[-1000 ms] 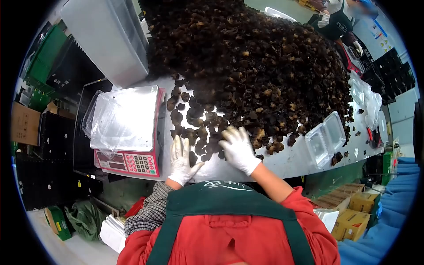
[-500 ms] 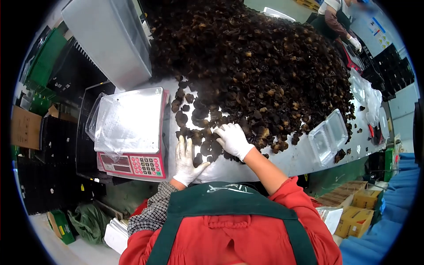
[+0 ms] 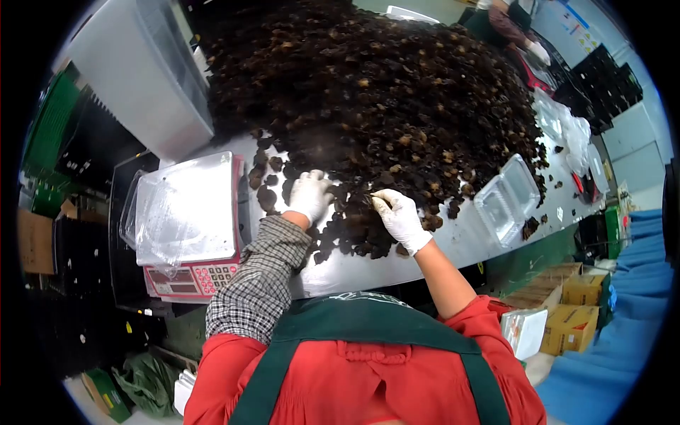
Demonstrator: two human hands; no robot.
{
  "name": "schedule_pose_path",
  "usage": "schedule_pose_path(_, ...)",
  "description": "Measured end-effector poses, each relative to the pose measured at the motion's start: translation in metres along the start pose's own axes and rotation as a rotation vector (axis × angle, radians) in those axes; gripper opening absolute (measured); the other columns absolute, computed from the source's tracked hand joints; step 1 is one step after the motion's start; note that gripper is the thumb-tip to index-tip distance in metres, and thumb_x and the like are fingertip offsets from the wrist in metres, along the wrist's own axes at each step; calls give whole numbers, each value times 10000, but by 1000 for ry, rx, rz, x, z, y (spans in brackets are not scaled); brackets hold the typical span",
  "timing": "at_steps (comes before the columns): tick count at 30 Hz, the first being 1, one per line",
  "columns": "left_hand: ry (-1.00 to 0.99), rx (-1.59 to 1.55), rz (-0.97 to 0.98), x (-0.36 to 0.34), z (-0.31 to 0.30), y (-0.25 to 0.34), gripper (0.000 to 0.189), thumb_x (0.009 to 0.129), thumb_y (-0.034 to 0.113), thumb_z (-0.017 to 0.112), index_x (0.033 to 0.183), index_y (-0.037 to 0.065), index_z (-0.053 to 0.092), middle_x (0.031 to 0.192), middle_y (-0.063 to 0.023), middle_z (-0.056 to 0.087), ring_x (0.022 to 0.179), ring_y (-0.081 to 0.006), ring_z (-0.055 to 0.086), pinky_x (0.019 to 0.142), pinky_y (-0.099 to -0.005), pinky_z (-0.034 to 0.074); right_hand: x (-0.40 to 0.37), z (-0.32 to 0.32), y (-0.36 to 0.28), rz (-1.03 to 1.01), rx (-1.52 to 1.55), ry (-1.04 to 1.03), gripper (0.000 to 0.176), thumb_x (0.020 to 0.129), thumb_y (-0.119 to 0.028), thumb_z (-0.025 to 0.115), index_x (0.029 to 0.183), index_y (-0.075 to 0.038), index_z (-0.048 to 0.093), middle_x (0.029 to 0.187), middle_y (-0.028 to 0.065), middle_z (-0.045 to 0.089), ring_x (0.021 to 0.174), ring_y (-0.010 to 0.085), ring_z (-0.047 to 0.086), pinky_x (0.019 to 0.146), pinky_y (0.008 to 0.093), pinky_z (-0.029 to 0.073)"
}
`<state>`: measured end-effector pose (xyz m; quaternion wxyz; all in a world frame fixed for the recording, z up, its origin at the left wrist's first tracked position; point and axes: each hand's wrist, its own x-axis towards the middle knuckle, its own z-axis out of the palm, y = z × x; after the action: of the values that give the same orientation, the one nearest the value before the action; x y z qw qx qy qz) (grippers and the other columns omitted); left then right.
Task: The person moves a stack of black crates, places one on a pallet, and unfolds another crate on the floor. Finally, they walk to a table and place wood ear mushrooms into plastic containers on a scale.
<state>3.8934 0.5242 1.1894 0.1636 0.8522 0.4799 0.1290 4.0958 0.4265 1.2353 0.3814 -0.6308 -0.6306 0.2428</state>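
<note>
A large heap of dark brown wood ear mushrooms (image 3: 425, 106) covers the metal table, with loose pieces along its near edge. My left hand (image 3: 310, 197), in a white glove, rests at that edge with its fingers bent and slightly apart over the mushrooms; no held piece shows. To the right, my right hand (image 3: 401, 221), gloved as well, has thumb and forefinger pinched at a mushroom piece, its other fingers curled. Between and just below the hands lies a small cluster of mushrooms (image 3: 361, 230).
Left of my hands stands a red and white digital scale (image 3: 188, 205) with clear plastic packaging on it. Behind it rises a grey bin (image 3: 142, 78). An open clear clamshell box (image 3: 506, 202) sits at the right. At the far right, a co-worker's gloved hand (image 3: 538, 53) is near another scale.
My left hand has moved forward from the near edge to the mushrooms. My right hand has shifted right and its fingers have closed into a pinch. The view has turned slightly.
</note>
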Motion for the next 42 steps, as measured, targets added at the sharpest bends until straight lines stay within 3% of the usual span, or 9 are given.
schedule_pose_path(4,317,-289,23,10,-1,-24,98,757,123,633,773,29,657,817,-108,624,818,-279,599,769,-369,478,0,-43,5,258,281,112,144,880,-149,605,884,-7,626,777,-7,600,713,86,537,655,225,439)
schedule_pose_path(9,77,-82,48,7,-7,-1,235,719,150,673,937,83,619,1004,-116,592,1000,-308,526,880,-384,428,-23,-91,5,459,563,237,131,874,-153,613,891,-23,614,708,4,604,632,65,541,581,207,425)
schedule_pose_path(13,-109,85,-35,4,-9,-5,245,721,176,675,945,84,642,952,-116,614,960,-301,556,875,-390,433,-83,-131,14,408,412,403,108,866,-118,600,842,-13,600,689,37,624,630,91,577,605,214,458)
schedule_pose_path(17,241,-364,-38,12,-6,-15,162,743,104,657,886,37,620,860,-100,632,827,-232,610,764,-315,481,-173,-187,27,794,157,417,221,830,-146,643,980,14,612,918,125,660,778,148,631,687,268,496)
schedule_pose_path(19,311,-559,-159,7,-17,-11,137,770,94,662,876,26,609,788,-48,616,723,-136,586,683,-266,479,-211,-184,76,634,-506,351,386,779,-175,696,1098,13,584,1067,156,627,906,229,628,778,330,499)
schedule_pose_path(24,276,-1072,-295,-12,-44,20,100,843,76,641,906,10,599,790,-14,617,632,-76,557,588,-201,459,-137,-113,51,116,-392,203,244,790,-139,654,1022,-68,630,928,117,624,776,255,619,706,337,506)
schedule_pose_path(33,222,-1466,-581,-65,-64,0,87,890,121,565,958,71,584,853,-33,651,651,-95,606,517,-199,467,-99,-57,59,88,-384,153,190,790,-152,633,946,-48,599,863,133,594,755,267,598,671,359,484)
schedule_pose_path(39,84,-1168,-363,-38,-40,18,296,822,8,464,1096,3,578,829,-75,633,640,-102,589,547,-208,468,-121,-115,61,445,104,155,209,842,-98,611,1028,-7,581,832,61,633,740,138,579,697,288,485)
schedule_pose_path(42,13,-547,-236,-20,-22,26,222,773,93,509,877,5,685,874,-148,655,828,-250,626,757,-327,494,-173,-161,89,678,85,190,301,840,-112,619,1113,-2,558,924,84,633,826,157,593,746,291,484)
